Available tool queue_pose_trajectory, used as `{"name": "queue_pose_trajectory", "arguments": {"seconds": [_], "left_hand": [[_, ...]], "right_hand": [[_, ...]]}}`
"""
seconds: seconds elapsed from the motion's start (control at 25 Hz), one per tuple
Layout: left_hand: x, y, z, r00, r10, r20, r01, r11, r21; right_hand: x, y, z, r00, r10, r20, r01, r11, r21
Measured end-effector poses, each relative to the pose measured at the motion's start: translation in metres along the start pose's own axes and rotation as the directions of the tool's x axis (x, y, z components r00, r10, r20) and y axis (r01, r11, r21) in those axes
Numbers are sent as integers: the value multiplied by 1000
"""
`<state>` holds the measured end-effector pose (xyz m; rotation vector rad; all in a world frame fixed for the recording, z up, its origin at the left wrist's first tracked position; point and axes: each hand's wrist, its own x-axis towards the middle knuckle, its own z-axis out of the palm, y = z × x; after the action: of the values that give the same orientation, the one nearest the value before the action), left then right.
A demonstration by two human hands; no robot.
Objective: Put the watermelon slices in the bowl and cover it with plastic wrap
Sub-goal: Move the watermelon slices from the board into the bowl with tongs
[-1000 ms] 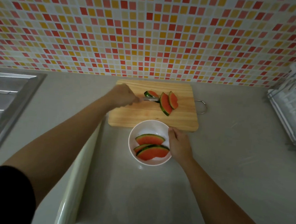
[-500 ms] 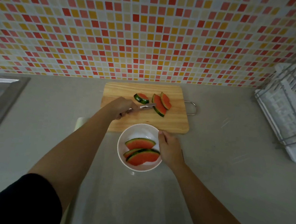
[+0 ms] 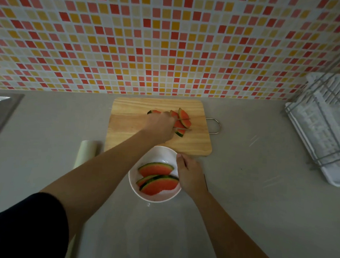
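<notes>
Lifting item: left hand [image 3: 161, 127] grips tongs [image 3: 183, 119] astride one slice [image 3: 184, 115] (squeeze gently, carry level); right hand [image 3: 190, 174] holds bowl [image 3: 159, 154] rim.

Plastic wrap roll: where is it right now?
Head view, left-centre: the plastic wrap roll lies on the counter beside the near-left corner of the cutting board, running under the left forearm.

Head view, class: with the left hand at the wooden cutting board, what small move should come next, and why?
Probably lift the red watermelon slice between the thin metal tongs in the left hand and carry it to the white round bowl. Three slices sit there, others lie on the wooden cutting board, and the right hand holds the rim.
</notes>
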<state>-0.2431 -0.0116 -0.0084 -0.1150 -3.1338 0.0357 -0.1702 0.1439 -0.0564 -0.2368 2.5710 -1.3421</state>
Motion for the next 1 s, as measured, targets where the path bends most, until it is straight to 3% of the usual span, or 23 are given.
{"name": "queue_pose_trajectory", "arguments": {"seconds": [0.48, 0.6, 0.72, 1.0], "left_hand": [[-37, -63, -16, 997, -34, 76, 23, 990, 140], [-43, -73, -19, 987, -156, 26, 156, 988, -11], [-47, -71, -10, 951, -302, 64, 308, 931, -195], [-44, -40, 10, 930, -357, 90, 363, 850, -381]], "right_hand": [[-1, -1, -1, 999, 23, 36, -24, 999, 24], [-2, -2, -2, 999, 22, 32, -23, 999, 38], [-2, -1, -1, 1000, 16, 25, -17, 999, 49], [1, 1, 1, 1000, 19, 18, -20, 999, 36]]}}
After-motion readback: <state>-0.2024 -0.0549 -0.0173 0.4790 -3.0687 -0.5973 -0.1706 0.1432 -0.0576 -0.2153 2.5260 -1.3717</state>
